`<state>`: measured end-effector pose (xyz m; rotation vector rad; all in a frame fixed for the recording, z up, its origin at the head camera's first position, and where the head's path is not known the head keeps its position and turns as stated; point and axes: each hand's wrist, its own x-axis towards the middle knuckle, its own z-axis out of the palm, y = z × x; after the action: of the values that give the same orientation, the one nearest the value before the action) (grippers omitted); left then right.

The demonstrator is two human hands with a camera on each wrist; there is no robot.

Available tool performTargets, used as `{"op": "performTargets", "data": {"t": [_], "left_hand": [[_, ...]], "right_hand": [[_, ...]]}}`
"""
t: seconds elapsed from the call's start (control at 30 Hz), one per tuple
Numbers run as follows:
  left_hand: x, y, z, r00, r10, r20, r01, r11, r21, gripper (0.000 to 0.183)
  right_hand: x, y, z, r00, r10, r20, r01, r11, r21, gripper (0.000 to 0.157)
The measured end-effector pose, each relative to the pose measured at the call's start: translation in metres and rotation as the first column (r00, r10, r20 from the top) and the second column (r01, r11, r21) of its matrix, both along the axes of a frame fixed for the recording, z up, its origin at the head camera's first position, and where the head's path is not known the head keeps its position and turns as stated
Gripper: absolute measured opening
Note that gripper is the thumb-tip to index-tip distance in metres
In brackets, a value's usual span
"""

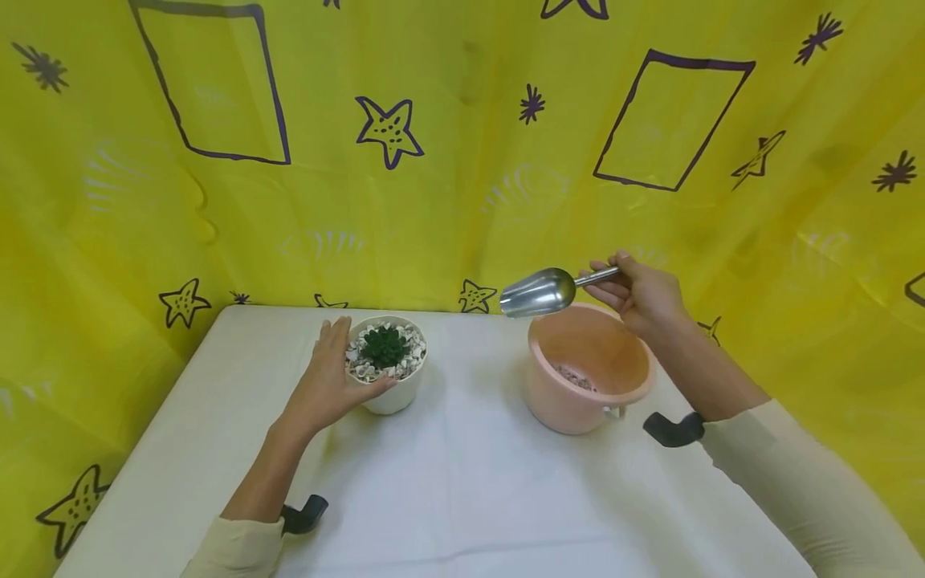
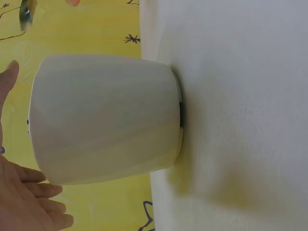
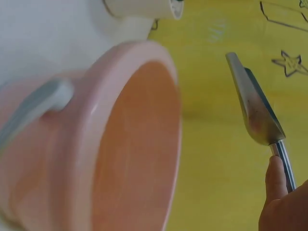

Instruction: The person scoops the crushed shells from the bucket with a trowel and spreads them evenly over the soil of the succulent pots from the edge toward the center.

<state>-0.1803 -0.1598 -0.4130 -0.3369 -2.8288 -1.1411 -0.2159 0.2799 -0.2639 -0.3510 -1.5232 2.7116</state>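
Observation:
A white pot (image 1: 396, 395) with a green succulent (image 1: 385, 346) among pale pebbles (image 1: 413, 341) stands on the table's left half. My left hand (image 1: 325, 385) spans its near left side, fingers straight along the rim and thumb across the front. In the left wrist view the fingertips (image 2: 48, 190) meet the edge of the pot. My right hand (image 1: 650, 299) grips the handle of a metal scoop (image 1: 538, 294), held up and pointing left. Below it is a pink bucket (image 1: 560, 409) with some small stones (image 1: 576, 377) at the bottom.
A white cloth (image 1: 462, 498) covers the table. Behind it hangs a yellow curtain (image 1: 462, 209) with dark stars and shapes. The bucket's pale handle (image 3: 36, 108) shows on its outer side in the right wrist view. Dark mounts (image 1: 675, 429) sit at both wrists.

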Motion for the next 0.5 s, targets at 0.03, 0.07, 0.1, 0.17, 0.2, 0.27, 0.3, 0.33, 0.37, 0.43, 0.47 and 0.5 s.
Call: {"op": "performTargets", "data": {"t": [0.03,0.07,0.1,0.17,0.2,0.27,0.3,0.33,0.37,0.43,0.47,0.5], "left_hand": [[0.001,-0.001,0.001,1.0,-0.002,0.001,0.002,1.0,-0.003,0.131],[0.002,-0.002,0.001,1.0,-0.002,0.002,0.002,1.0,-0.007,0.131],[0.003,-0.003,0.001,1.0,-0.001,0.006,0.001,1.0,-0.008,0.132],[0.004,-0.006,0.002,1.0,-0.002,0.011,0.002,1.0,-0.011,0.132],[0.005,-0.007,0.002,1.0,-0.003,0.012,0.003,1.0,-0.011,0.132],[0.006,-0.01,0.001,1.0,-0.002,0.013,0.003,1.0,-0.017,0.131],[0.007,-0.01,0.001,1.0,-0.003,0.013,0.003,1.0,-0.02,0.13],[0.008,-0.011,0.0,1.0,-0.006,0.009,0.006,1.0,-0.024,0.13],[0.009,-0.012,-0.001,1.0,-0.009,0.006,0.009,1.0,-0.028,0.129],[0.01,-0.014,-0.002,1.0,-0.011,0.0,0.011,0.999,-0.038,0.128],[0.011,-0.015,-0.003,1.0,-0.012,-0.004,0.012,0.999,-0.043,0.128],[0.012,-0.016,-0.003,1.0,-0.012,-0.008,0.011,0.999,-0.048,0.128]], "right_hand": [[0.003,0.009,0.0,1.0,-0.01,0.012,0.01,1.0,-0.007,0.02],[0.006,0.017,-0.001,1.0,-0.02,0.024,0.02,1.0,-0.015,0.019],[0.008,0.025,-0.001,0.999,-0.032,0.037,0.033,0.999,-0.029,0.018],[0.013,0.04,-0.002,0.998,-0.052,0.046,0.054,0.998,-0.044,0.017],[0.015,0.047,-0.003,0.997,-0.059,0.048,0.06,0.998,-0.034,0.017],[0.019,0.058,-0.006,0.997,-0.064,0.048,0.064,0.998,0.005,0.018],[0.02,0.063,-0.008,0.997,-0.06,0.049,0.059,0.998,0.034,0.018],[0.022,0.067,-0.01,0.997,-0.053,0.049,0.05,0.996,0.067,0.019],[0.024,0.069,-0.013,0.998,-0.043,0.054,0.037,0.994,0.102,0.02],[0.026,0.072,-0.018,0.997,-0.005,0.071,-0.008,0.985,0.172,0.021],[0.026,0.073,-0.022,0.996,0.024,0.083,-0.04,0.98,0.197,0.022],[0.027,0.073,-0.025,0.994,0.056,0.095,-0.076,0.972,0.22,0.024]]}}
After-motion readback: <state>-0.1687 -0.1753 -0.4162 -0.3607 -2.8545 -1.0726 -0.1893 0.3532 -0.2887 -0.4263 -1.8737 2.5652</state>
